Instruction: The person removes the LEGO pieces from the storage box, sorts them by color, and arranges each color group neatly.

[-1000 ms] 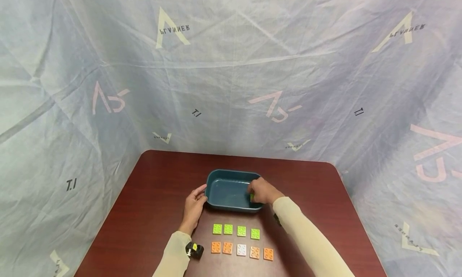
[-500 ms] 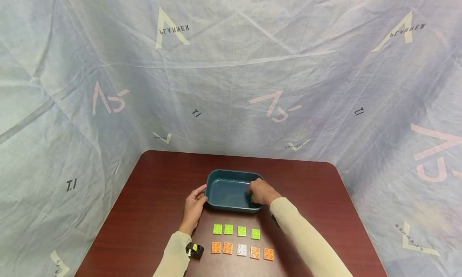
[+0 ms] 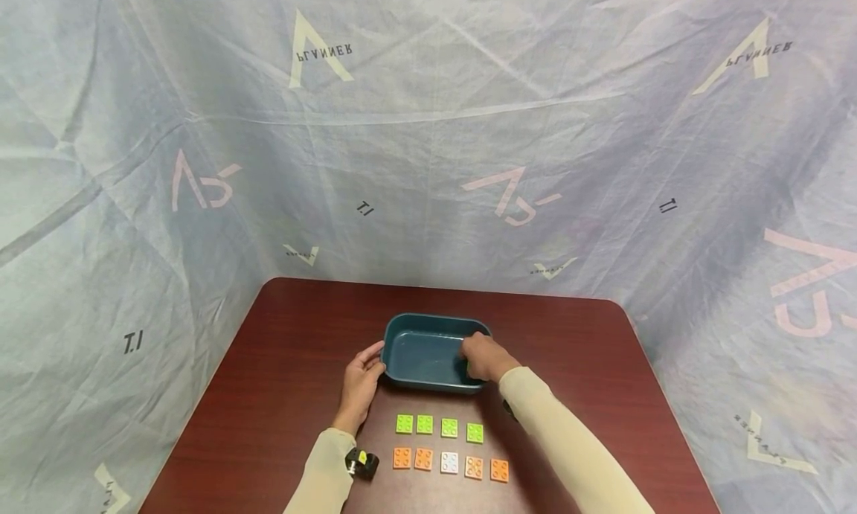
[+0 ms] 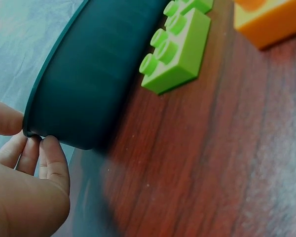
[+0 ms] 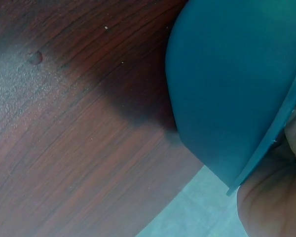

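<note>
A dark teal plastic tub (image 3: 428,385) stands on the table in the head view. My left hand (image 3: 359,386) holds its left end, fingers and thumb at the rim (image 4: 37,91) in the left wrist view. My right hand (image 3: 486,355) reaches over the right end, its fingers bent down inside. Those fingertips and the green toy brick between them are hidden now by the hand and tub wall. In the right wrist view, part of the right hand (image 5: 274,202) shows beyond the tub's outer wall (image 5: 222,94).
In front of the tub lies a row of several green toy bricks (image 3: 449,428). Nearer is a row of several orange bricks (image 3: 402,458) with one white brick (image 3: 449,463) among them. Printed grey sheeting (image 3: 428,164) surrounds the dark red table (image 3: 301,328).
The right hand has shifted slightly inward and lower in the tub, and the green at its fingertips has gone out of sight. The left hand and loose bricks stay put.
</note>
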A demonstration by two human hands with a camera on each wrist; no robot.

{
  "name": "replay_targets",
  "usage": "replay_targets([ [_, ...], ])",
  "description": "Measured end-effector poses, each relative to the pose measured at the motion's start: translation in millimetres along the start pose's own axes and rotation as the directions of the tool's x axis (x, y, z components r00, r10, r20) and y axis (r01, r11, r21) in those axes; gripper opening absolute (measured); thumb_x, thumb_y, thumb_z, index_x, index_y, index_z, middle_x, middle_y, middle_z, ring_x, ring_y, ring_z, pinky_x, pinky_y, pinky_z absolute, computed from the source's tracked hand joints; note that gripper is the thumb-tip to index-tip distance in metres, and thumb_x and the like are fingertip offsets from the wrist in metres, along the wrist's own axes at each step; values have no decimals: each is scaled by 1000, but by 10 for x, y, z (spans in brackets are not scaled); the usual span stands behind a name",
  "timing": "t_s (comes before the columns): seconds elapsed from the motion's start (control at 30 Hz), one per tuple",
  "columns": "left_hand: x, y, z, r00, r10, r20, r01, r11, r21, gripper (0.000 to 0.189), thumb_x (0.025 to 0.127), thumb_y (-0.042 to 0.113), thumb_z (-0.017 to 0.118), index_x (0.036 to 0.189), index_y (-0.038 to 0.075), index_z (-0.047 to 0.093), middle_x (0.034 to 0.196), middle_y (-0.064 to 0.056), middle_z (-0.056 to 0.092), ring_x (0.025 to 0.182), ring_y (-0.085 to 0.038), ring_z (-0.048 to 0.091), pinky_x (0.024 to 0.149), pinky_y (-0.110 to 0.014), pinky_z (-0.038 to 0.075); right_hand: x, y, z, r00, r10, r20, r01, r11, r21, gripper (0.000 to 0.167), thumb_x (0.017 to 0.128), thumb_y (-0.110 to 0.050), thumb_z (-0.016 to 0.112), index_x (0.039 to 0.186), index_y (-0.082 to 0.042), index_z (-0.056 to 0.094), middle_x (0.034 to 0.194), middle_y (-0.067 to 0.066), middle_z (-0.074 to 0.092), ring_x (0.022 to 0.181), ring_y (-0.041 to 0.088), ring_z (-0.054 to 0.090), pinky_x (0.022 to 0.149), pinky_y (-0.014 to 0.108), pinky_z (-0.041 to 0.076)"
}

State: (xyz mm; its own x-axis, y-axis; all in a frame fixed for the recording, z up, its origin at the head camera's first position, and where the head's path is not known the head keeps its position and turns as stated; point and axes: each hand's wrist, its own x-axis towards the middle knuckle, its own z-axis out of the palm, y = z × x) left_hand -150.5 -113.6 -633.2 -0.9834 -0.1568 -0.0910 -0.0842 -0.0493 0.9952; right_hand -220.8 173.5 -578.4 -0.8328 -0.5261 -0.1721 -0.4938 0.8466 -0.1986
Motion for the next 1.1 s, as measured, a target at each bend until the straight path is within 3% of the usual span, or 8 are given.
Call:
replay_targets([
  [0.23,12,-4,-11,1000,-4,4,4,1000,2,49,99,-1,60,147,8,63,143,-24,60,130,-41,58,90,-23,54,5,29,25,999,-12,-30,13,998,53,22,84,-2,79,104,-10,85,102,6,81,89,17,72,77,37,62],
  [0.5,-4,10,2,1000,-5,0,5,1000,12,49,100,-1,60,147,7,63,143,-23,60,129,-40,59,90,-24,54,-30,74,23,991,-71,-111,85,988,132,19,82,-7,81,100,-12,86,100,4,82,84,15,72,73,36,61],
  [0.83,19,-2,-2,1000,-7,2,7,1000,-1,48,100,0,61,147,10,64,141,-22,62,127,-37,60,98,-39,54,-85,39,-40,993,-40,-114,69,963,262,26,89,-17,85,113,-9,83,108,3,80,92,17,74,80,40,62],
  [1.1,4,6,4,1000,-5,-10,5,1000,-5,48,100,-2,60,146,10,65,141,-24,61,128,-40,59,91,-26,53,-186,37,-104,992,2,-124,45,927,373,36,89,-15,86,122,-3,78,112,10,79,99,23,76,83,44,63],
])
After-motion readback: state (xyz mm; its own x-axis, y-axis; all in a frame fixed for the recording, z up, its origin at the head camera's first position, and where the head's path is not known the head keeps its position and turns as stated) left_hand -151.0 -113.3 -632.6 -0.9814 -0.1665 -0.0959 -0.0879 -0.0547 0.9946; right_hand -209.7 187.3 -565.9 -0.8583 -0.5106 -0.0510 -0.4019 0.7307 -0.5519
